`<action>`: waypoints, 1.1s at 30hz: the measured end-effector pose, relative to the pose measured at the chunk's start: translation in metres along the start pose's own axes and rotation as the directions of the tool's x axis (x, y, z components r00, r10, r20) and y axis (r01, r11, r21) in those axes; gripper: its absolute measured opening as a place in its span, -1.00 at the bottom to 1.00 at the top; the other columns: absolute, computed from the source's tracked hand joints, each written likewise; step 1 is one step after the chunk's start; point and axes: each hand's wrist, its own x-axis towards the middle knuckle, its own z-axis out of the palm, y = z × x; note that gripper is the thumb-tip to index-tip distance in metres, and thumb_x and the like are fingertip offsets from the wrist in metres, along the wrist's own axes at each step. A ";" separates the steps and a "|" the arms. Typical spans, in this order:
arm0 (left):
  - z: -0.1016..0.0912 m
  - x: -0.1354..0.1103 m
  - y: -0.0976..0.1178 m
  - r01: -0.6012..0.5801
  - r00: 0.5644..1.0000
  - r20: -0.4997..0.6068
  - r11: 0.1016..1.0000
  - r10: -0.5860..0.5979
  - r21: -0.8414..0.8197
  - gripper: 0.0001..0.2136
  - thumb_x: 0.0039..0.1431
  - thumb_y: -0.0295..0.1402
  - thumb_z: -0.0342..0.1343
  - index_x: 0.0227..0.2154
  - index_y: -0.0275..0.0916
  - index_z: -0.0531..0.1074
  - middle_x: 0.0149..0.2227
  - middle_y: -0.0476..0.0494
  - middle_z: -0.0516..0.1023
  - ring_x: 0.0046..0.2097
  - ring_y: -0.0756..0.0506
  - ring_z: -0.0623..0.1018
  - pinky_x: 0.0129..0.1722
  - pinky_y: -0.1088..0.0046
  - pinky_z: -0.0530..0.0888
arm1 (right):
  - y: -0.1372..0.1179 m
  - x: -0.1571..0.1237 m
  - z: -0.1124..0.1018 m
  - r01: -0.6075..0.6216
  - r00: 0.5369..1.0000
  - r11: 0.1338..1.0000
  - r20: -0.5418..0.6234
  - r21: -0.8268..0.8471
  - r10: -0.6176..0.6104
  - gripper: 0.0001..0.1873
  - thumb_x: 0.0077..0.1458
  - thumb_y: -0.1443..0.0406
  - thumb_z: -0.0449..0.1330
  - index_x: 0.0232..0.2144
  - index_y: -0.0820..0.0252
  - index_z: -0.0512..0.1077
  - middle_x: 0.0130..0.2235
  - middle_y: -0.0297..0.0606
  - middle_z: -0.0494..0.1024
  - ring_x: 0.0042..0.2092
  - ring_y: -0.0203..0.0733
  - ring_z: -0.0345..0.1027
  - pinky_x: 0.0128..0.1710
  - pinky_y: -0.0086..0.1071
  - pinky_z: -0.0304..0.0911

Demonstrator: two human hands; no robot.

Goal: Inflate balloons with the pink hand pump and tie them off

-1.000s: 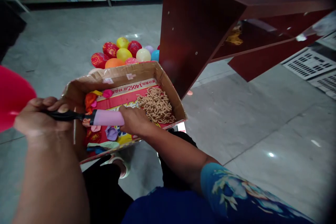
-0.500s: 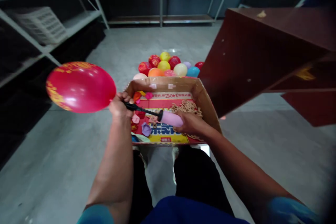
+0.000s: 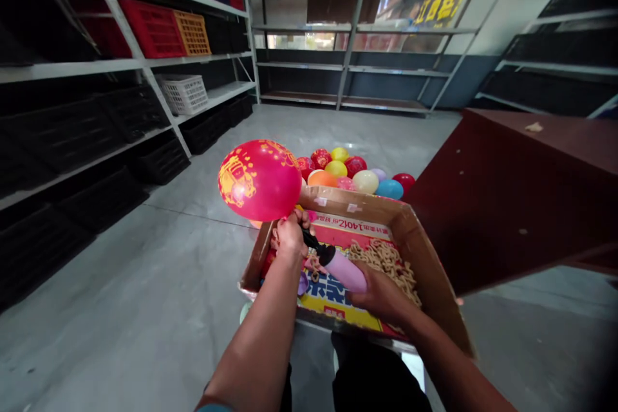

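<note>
An inflated red balloon (image 3: 261,180) with yellow print sits at the nozzle end of a hand pump, to the left of the box. My left hand (image 3: 292,235) is closed around the balloon's neck and the pump's black front end; the neck itself is mostly hidden by my fingers. The pump's pale pink barrel (image 3: 345,270) slants down to the right, with my right hand (image 3: 379,293) gripping its rear end. Below both hands is an open cardboard box (image 3: 429,251). Inside it lie a heap of tan uninflated balloons (image 3: 386,264) and a purple one (image 3: 302,284).
Inflated balloons in several colours, including a blue one (image 3: 389,189), rest on the floor behind the box. A dark red wooden piece of furniture (image 3: 506,206) stands close on the right. Metal shelves with crates (image 3: 154,29) line the left; more shelving (image 3: 347,67) spans the back.
My view has tilted up and turned left, showing more shelving. The pump looks shorter, its barrel pushed nearer my left hand. Both hands keep their grips, and the balloon has turned to show more print.
</note>
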 end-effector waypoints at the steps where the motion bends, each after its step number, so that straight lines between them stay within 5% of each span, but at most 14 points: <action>1: -0.002 0.002 0.002 -0.018 1.000 0.022 1.000 0.018 -0.005 -0.88 -0.15 -0.53 0.00 -0.62 -0.24 0.17 -0.63 0.05 0.17 -0.64 0.10 0.18 -0.72 0.59 0.14 | 0.003 -0.006 -0.003 -0.006 1.000 1.000 0.000 0.007 0.006 -0.57 -0.17 0.27 0.21 -0.15 0.17 0.40 -0.32 -0.29 0.55 -0.35 -0.20 0.37 -0.39 -0.43 0.13; 8: 0.000 0.006 0.013 -0.082 0.997 0.003 0.997 0.082 -0.004 -0.87 -0.21 -0.50 0.01 -0.65 -0.23 0.14 -0.67 0.08 0.14 -0.66 0.10 0.19 -0.71 0.59 0.12 | 0.021 -0.026 -0.013 -0.063 0.998 0.996 -0.025 -0.066 0.062 -0.58 -0.20 0.31 0.19 -0.17 0.15 0.40 -0.27 -0.25 0.57 -0.27 -0.11 0.41 -0.32 -0.39 0.20; 19: 0.007 -0.008 0.007 -0.032 0.999 0.042 0.998 0.035 -0.059 -0.85 -0.29 -0.39 0.07 -0.67 -0.23 0.16 -0.67 0.06 0.17 -0.66 0.10 0.18 -0.71 0.57 0.11 | -0.032 0.006 0.001 -0.084 0.995 0.991 -0.068 -0.108 0.077 -0.63 -0.19 0.26 0.21 -0.23 0.17 0.38 -0.37 -0.27 0.54 -0.39 -0.16 0.40 -0.44 -0.41 0.18; 29: -0.001 0.013 0.013 -0.067 0.997 -0.024 0.998 0.067 -0.005 -0.90 -0.28 -0.47 0.00 -0.64 -0.24 0.16 -0.67 0.07 0.18 -0.66 0.10 0.19 -0.70 0.59 0.12 | 0.017 -0.021 -0.005 -0.122 0.992 0.991 -0.034 -0.062 0.120 -0.61 -0.26 0.35 0.20 -0.26 0.06 0.45 -0.38 -0.31 0.55 -0.32 -0.07 0.41 -0.36 -0.34 0.25; 33: 0.003 0.009 0.010 -0.067 0.997 -0.031 0.998 0.067 -0.010 -0.89 -0.30 -0.46 0.01 -0.66 -0.24 0.16 -0.67 0.06 0.19 -0.66 0.11 0.18 -0.71 0.59 0.11 | 0.018 -0.016 -0.003 -0.119 0.992 0.990 -0.048 -0.077 0.115 -0.60 -0.24 0.33 0.21 -0.22 0.06 0.45 -0.35 -0.30 0.56 -0.31 -0.05 0.42 -0.36 -0.31 0.26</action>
